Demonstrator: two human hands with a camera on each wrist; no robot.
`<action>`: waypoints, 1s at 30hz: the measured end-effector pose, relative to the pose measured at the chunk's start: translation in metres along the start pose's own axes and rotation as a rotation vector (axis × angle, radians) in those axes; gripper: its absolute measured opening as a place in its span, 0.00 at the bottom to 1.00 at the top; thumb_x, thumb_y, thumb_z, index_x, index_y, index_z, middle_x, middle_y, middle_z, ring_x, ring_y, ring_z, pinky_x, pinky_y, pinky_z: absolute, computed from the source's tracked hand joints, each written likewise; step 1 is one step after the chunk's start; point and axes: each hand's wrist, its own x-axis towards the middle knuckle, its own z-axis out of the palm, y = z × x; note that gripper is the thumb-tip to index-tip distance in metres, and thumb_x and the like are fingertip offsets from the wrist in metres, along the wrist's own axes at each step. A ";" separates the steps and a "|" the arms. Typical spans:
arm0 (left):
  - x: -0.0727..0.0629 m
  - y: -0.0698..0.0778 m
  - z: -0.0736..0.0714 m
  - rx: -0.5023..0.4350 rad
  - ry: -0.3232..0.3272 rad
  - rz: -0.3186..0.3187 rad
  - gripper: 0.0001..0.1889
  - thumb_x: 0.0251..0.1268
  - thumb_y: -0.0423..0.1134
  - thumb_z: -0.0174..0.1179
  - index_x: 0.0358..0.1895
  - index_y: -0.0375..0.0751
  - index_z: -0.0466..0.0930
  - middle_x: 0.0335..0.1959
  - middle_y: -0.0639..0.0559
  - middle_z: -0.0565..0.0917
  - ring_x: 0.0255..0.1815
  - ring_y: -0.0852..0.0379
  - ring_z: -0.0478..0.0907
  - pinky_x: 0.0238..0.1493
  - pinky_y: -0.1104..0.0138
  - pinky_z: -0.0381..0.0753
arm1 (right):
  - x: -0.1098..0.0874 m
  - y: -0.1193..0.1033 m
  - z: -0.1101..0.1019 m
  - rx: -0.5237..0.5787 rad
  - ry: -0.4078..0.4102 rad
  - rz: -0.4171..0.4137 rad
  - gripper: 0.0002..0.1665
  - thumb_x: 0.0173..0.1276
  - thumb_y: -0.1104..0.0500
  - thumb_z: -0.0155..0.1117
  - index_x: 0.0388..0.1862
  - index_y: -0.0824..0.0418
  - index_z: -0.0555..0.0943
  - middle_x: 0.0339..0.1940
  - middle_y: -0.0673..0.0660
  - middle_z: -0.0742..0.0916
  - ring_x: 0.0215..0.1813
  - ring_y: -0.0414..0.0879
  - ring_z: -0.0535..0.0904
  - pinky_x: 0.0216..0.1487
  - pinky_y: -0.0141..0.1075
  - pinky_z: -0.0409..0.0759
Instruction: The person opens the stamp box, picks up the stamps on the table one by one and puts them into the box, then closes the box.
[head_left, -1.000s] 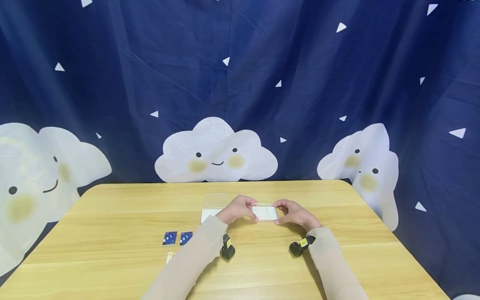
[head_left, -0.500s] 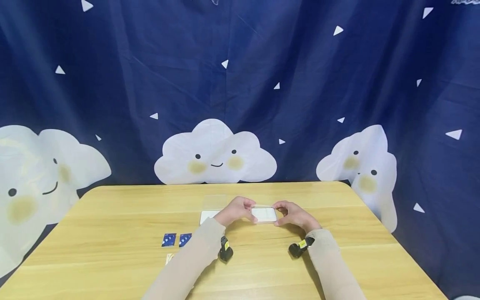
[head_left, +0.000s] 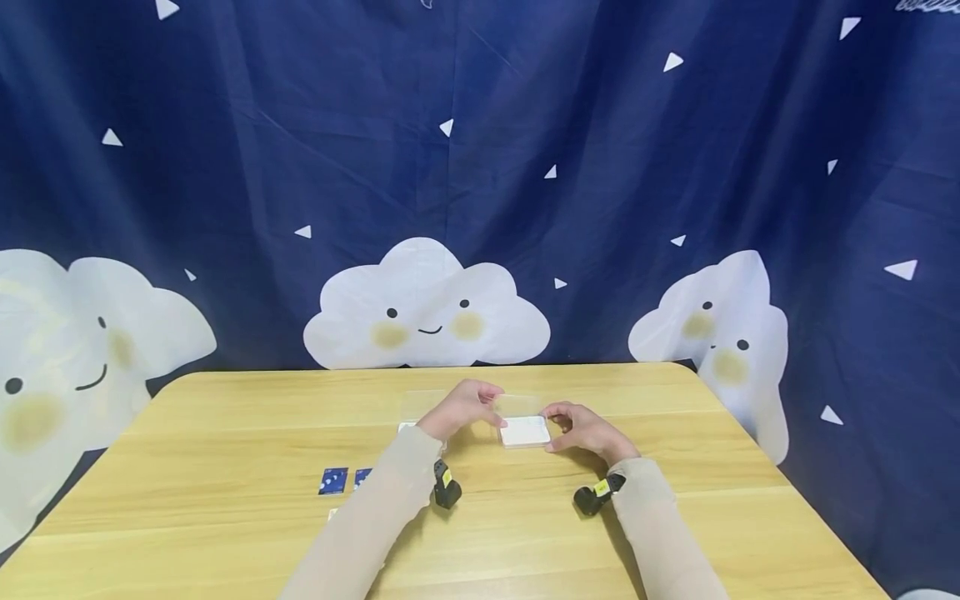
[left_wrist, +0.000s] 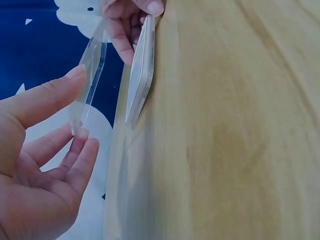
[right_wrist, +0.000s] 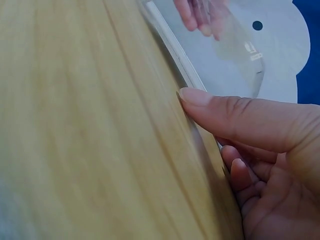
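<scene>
My left hand (head_left: 461, 410) pinches a thin transparent plastic lid (left_wrist: 92, 65) between thumb and fingertips, at the lid's left end. That lid is raised and tilted, apart from the shallow white flat box (head_left: 525, 431) below it. At the box's right end, my right hand (head_left: 588, 429) holds it by the edge, thumb on the near side and fingers behind. In the right wrist view the box shows as a narrow pale edge (right_wrist: 175, 50) close over the wood. The box's inside looks plain white.
Left of the box, partly behind the left forearm, lie a second white flat piece (head_left: 406, 426) and a transparent sheet (head_left: 420, 403). Two small blue cards (head_left: 333, 481) lie further left, one partly covered by the sleeve. A dark blue cloud-print curtain (head_left: 427, 167) hangs behind the table (head_left: 510, 533).
The left hand has lifted the transparent lid up off the white box, a little to the left. The right hand keeps its hold on the box. The head view has shifted slightly.
</scene>
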 end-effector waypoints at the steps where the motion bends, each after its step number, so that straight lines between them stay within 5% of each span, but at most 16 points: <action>1: 0.002 -0.001 0.000 0.000 0.010 0.005 0.33 0.38 0.25 0.69 0.57 0.26 0.73 0.56 0.35 0.75 0.54 0.43 0.71 0.60 0.52 0.67 | 0.000 0.000 0.000 0.000 0.001 0.005 0.32 0.45 0.68 0.76 0.51 0.71 0.75 0.50 0.62 0.80 0.52 0.51 0.72 0.52 0.39 0.67; 17: 0.017 -0.005 0.010 0.022 0.238 -0.022 0.33 0.39 0.22 0.69 0.57 0.24 0.73 0.56 0.33 0.76 0.57 0.42 0.73 0.60 0.55 0.70 | 0.000 -0.002 0.002 0.032 -0.019 0.014 0.34 0.46 0.68 0.75 0.54 0.71 0.74 0.54 0.65 0.79 0.57 0.56 0.71 0.55 0.41 0.68; 30: 0.025 -0.017 0.019 -0.037 0.319 -0.035 0.32 0.40 0.22 0.70 0.56 0.24 0.73 0.57 0.34 0.76 0.60 0.41 0.71 0.62 0.56 0.68 | 0.000 -0.002 0.000 0.022 -0.007 0.026 0.34 0.45 0.67 0.76 0.53 0.70 0.75 0.52 0.64 0.80 0.52 0.51 0.72 0.52 0.39 0.67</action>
